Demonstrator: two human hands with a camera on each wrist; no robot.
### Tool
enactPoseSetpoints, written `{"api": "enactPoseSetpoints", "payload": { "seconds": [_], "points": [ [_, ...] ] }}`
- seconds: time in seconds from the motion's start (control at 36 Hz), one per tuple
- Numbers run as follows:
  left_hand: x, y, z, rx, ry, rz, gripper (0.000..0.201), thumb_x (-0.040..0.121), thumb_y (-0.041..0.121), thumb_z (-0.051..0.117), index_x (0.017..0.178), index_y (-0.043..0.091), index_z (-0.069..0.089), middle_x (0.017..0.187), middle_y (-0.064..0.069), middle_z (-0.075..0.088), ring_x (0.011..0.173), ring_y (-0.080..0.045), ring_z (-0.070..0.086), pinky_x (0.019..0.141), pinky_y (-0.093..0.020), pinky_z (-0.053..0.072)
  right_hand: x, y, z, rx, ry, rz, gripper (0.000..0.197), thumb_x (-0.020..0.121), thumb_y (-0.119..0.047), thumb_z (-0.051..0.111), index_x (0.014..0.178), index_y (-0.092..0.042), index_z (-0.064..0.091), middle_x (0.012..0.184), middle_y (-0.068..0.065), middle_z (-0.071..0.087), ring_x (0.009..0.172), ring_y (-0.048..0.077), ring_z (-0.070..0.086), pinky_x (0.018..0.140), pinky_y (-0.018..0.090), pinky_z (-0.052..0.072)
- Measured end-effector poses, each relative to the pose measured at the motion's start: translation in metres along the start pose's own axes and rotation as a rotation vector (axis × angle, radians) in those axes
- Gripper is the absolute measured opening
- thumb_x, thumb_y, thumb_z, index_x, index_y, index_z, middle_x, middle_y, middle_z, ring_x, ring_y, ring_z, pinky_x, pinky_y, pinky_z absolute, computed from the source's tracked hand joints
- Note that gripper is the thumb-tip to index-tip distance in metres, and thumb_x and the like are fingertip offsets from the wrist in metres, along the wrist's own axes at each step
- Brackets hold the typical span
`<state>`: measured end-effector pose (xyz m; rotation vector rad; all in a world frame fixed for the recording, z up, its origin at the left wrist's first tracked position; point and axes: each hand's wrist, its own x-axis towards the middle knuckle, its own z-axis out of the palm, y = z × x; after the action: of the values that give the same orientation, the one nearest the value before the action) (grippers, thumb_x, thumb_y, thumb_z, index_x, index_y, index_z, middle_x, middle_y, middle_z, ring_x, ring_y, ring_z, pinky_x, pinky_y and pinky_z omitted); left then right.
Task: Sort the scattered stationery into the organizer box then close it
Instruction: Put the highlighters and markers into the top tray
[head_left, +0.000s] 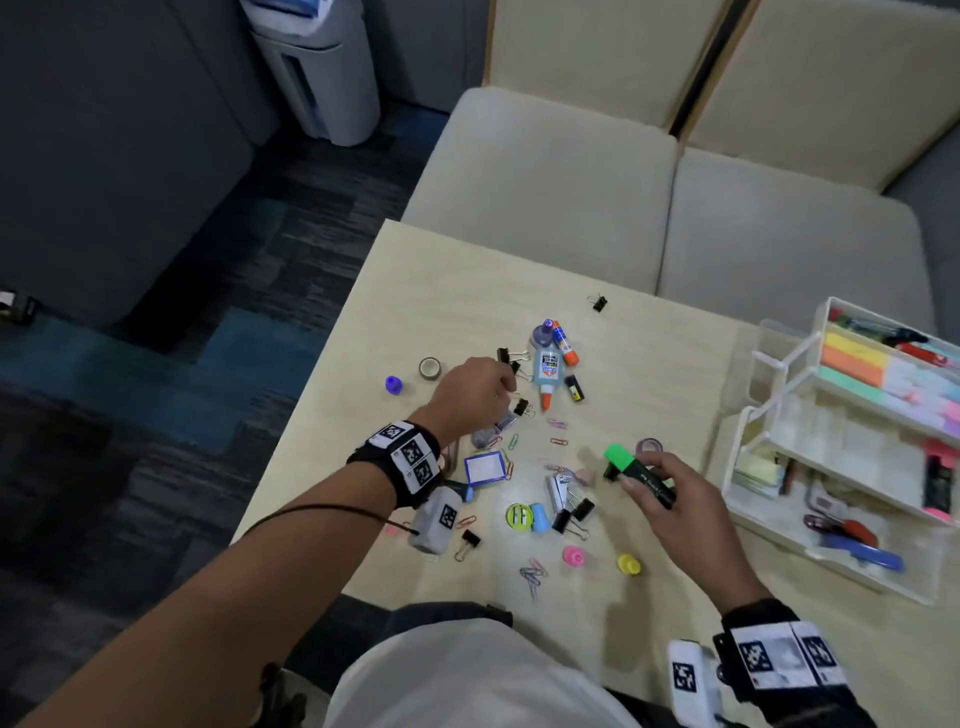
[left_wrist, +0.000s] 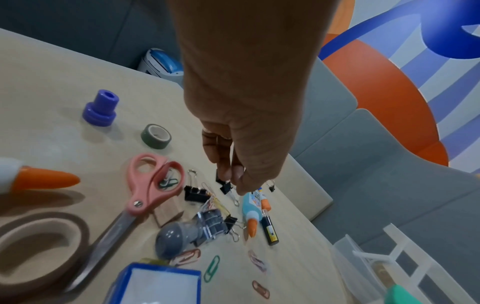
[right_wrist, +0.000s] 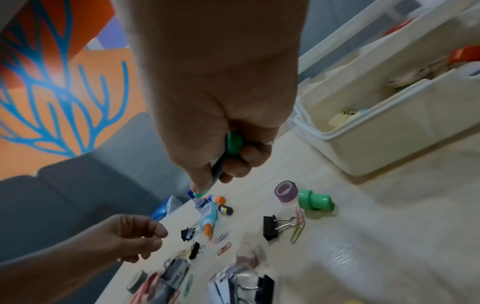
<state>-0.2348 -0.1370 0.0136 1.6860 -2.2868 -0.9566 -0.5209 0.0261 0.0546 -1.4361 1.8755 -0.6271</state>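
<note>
My right hand (head_left: 639, 470) grips a green-capped highlighter (head_left: 618, 456) just above the table, left of the white organizer box (head_left: 769, 395); in the right wrist view its green end (right_wrist: 233, 144) sticks out between the curled fingers (right_wrist: 233, 168). The box stands open at the table's right edge with sticky notes, pens and a stapler in its tiers. My left hand (head_left: 501, 384) hovers over a black binder clip (left_wrist: 226, 186) beside the glue bottle (head_left: 545, 369), fingers (left_wrist: 223, 170) loosely curled. Nothing shows between them in the right wrist view.
Binder clips, paper clips, pink scissors (left_wrist: 153, 185), tape rolls (head_left: 430, 368) and small purple (head_left: 393, 384), pink (head_left: 573, 556) and yellow (head_left: 627, 564) stamps litter the table (head_left: 441, 270). A beige sofa (head_left: 545, 182) stands beyond the far edge; carpeted floor lies to the left.
</note>
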Motion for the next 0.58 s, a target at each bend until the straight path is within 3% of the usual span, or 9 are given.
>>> {"api": "enactPoseSetpoints", "payload": {
  "seconds": [0.11,0.22,0.33,0.44,0.53,0.58],
  "points": [
    [0.013,0.003,-0.006,-0.028,0.019,0.009,0.022,0.084,0.015,0.064,0.1,0.024,0.075,0.098,0.008,0.073,0.091,-0.014,0.065,0.072,-0.026,0.046,-0.003,0.003,0.003,0.057,0.003,0.048,0.025,0.093,-0.023,0.08,0.109,-0.037,0.068,0.098,-0.017,0.074,0.091,-0.006,0.067,0.079,0.031,0.053],
    [0.018,0.001,-0.012,-0.068,0.008,0.02,0.018,0.085,0.014,0.063,0.095,0.023,0.075,0.092,0.009,0.073,0.086,-0.013,0.067,0.075,-0.032,0.056,-0.008,0.009,0.005,0.061,-0.046,0.062,0.027,0.094,-0.019,0.079,0.111,-0.036,0.066,0.1,-0.017,0.073,0.092,-0.003,0.068,0.082,0.027,0.053],
    [0.013,-0.004,-0.014,-0.075,-0.005,0.054,0.023,0.085,0.011,0.06,0.097,0.021,0.077,0.093,0.008,0.075,0.083,-0.011,0.066,0.076,-0.029,0.055,-0.011,0.017,0.007,0.024,-0.097,0.059,0.025,0.095,-0.02,0.077,0.109,-0.037,0.063,0.101,-0.015,0.072,0.091,0.002,0.067,0.082,0.032,0.053],
    [-0.003,-0.017,-0.016,-0.097,-0.028,0.083,0.022,0.084,0.01,0.059,0.092,0.021,0.077,0.087,0.011,0.074,0.072,-0.004,0.062,0.072,-0.027,0.055,-0.013,0.018,0.009,0.009,-0.136,0.053,0.031,0.097,-0.019,0.073,0.105,-0.043,0.056,0.098,-0.01,0.071,0.076,0.006,0.066,0.074,0.035,0.052],
    [-0.018,-0.03,-0.02,-0.114,-0.031,0.059,0.023,0.085,0.007,0.06,0.091,0.021,0.077,0.084,0.016,0.072,0.073,0.005,0.063,0.068,-0.016,0.05,-0.012,0.016,0.01,-0.02,-0.169,0.062,0.033,0.098,-0.021,0.072,0.105,-0.046,0.052,0.098,-0.008,0.074,0.082,0.011,0.07,0.076,0.038,0.053],
    [-0.029,-0.04,-0.024,-0.123,-0.022,0.063,0.02,0.086,0.006,0.064,0.092,0.02,0.078,0.081,0.017,0.069,0.072,0.009,0.061,0.066,-0.01,0.044,-0.01,0.012,0.012,-0.033,-0.185,0.058,0.03,0.099,-0.023,0.071,0.104,-0.046,0.052,0.095,-0.007,0.073,0.077,0.007,0.068,0.072,0.037,0.052]
  ]
}}
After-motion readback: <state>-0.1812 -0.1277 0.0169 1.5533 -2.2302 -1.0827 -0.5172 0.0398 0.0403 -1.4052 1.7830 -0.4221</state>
